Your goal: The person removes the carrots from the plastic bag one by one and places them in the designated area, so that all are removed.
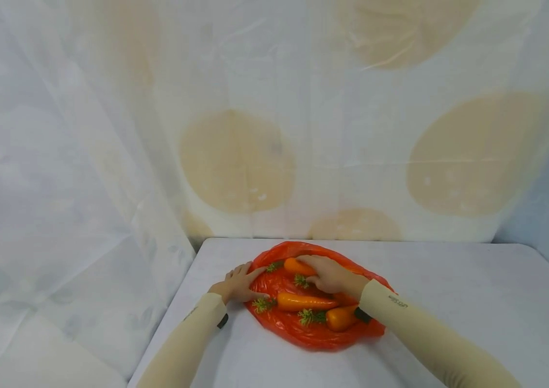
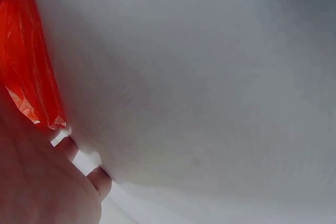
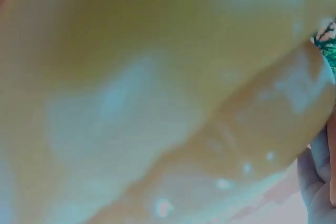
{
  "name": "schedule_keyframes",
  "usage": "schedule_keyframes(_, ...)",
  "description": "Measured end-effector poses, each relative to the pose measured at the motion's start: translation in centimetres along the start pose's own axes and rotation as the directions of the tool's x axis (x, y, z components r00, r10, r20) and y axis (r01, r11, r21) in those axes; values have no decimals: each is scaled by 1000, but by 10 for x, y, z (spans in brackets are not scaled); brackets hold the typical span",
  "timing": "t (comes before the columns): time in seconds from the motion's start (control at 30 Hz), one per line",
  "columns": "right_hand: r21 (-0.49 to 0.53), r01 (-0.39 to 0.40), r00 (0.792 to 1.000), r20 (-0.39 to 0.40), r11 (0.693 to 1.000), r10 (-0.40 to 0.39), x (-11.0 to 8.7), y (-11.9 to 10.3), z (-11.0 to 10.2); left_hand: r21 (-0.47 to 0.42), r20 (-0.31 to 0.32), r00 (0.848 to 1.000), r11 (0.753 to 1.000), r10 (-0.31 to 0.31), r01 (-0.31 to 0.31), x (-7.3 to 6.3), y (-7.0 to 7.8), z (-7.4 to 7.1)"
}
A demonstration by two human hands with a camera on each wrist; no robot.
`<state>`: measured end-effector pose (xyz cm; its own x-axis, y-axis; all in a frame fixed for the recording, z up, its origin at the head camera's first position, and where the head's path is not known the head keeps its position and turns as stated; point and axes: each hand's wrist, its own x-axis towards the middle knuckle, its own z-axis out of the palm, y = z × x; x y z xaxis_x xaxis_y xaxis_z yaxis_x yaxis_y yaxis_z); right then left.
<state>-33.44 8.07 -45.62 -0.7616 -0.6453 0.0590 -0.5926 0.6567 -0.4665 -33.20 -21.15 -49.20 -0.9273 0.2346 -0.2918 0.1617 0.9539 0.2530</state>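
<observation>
A red plastic bag (image 1: 281, 330) lies spread out on the table, with several carrots with leafy green tops on it. One carrot (image 1: 306, 302) lies across the middle and another carrot (image 1: 341, 319) sits nearer the front. My right hand (image 1: 330, 274) reaches over the bag and grips a carrot (image 1: 292, 265) at its far side. Large blurred carrots (image 3: 252, 124) fill most of the right wrist view. At the bag's left edge rests my left hand (image 1: 239, 284), its fingers extended and spread over the rim and the tabletop. The left wrist view shows its fingertips (image 2: 100, 181) beside the red plastic.
The white table (image 1: 459, 302) extends to the right of the bag. Behind it hangs a pale sheet (image 1: 352, 134) with tan round patches. Another white sheet (image 1: 61, 215) hangs along the left side, close to the table's edge.
</observation>
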Motion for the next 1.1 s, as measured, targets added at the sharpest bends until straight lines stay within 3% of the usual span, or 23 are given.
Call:
schedule_keyframes(0.17,-5,-19,1000,4,1000,19,-3,-1,-4,-4,4,1000,1000,-11,11,3,-1,1)
schedule_keyframes(0.33,-57,-29,999,-33,998,27,-6,2,-6,-14,6,1000,1000,-11,11,6,-2,2)
schedule_keyframes(0.47,-37,-38,997,-67,999,35,-8,6,-10,-9,4,1000,1000,-25,25,11,-5,6)
schedule_keyframes(0.8,147,-56,993,-96,988,71,-9,17,-17,-12,0,1000,1000,-14,14,7,-3,3)
schedule_keyframes(1.1,237,-42,976,-198,971,90,-18,20,-25,-14,14,1000,1000,2,-2,3,0,0)
